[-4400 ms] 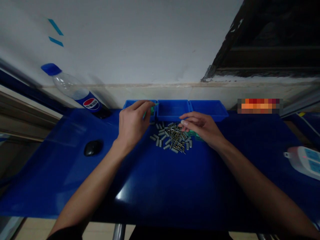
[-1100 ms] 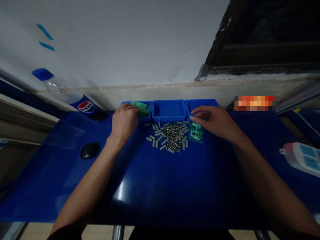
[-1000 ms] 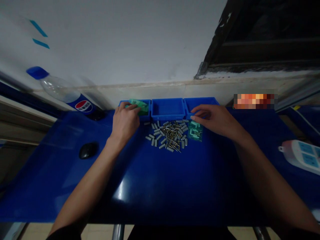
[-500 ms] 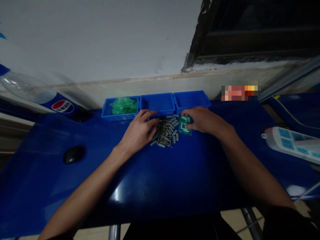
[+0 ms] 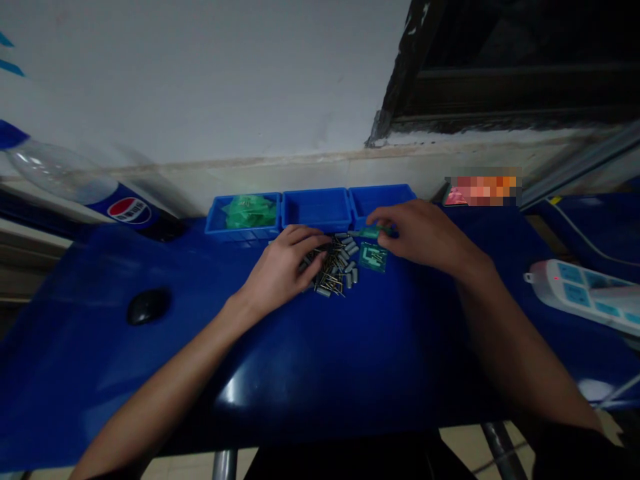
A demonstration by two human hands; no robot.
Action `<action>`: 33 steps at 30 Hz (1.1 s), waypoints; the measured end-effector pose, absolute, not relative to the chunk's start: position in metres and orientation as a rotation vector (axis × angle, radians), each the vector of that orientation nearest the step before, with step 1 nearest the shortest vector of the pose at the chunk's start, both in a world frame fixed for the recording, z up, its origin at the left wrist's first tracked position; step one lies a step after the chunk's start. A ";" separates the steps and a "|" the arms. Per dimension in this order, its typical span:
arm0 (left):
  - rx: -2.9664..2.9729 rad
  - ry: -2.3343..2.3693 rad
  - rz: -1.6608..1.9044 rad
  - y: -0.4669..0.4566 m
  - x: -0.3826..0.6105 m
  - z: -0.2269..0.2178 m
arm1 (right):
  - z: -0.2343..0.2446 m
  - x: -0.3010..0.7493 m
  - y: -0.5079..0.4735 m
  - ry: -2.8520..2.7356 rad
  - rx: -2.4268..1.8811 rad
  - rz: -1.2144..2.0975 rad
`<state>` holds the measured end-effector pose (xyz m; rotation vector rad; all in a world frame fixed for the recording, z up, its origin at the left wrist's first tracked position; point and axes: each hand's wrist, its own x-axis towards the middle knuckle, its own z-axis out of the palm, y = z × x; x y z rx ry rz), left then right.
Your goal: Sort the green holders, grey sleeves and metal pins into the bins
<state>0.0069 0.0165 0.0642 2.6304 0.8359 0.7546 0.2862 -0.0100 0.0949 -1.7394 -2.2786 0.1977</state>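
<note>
My right hand [image 5: 415, 233] pinches a small green piece [image 5: 371, 232], raised slightly off the table. Just below it, a flat green square [image 5: 373, 257] with pale markings lies on the table; whether it is a packet or a board I cannot tell. My left hand [image 5: 287, 262] rests at the left side of a loose pile of thin screws [image 5: 333, 270], thumb apart from the bent fingers, with its fingertips over the pile. Mixed among the screws are several short grey plugs [image 5: 349, 277].
Behind the pile stand three blue bins: the left bin [image 5: 243, 233] with green plastic bags [image 5: 251, 211], the middle bin [image 5: 317, 208] and the right bin [image 5: 385, 195]. A cola bottle [image 5: 125, 207] and black mouse [image 5: 147, 306] are left; a power strip [image 5: 575, 287] lies right.
My right hand has lifted a green piece from the table, uncovering the green square beneath. My left thumb and fingers have shifted slightly right over the pile.
</note>
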 end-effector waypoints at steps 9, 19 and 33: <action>1.957 0.889 0.941 0.009 0.009 0.077 | 0.088 0.243 -0.008 -1.556 -1.220 1.206; 2.584 1.558 1.111 0.057 -0.050 0.083 | 0.051 0.216 0.003 -1.636 -1.255 0.997; 2.977 1.267 0.664 0.063 -0.035 0.059 | 0.058 0.284 -0.003 -2.316 -1.882 0.360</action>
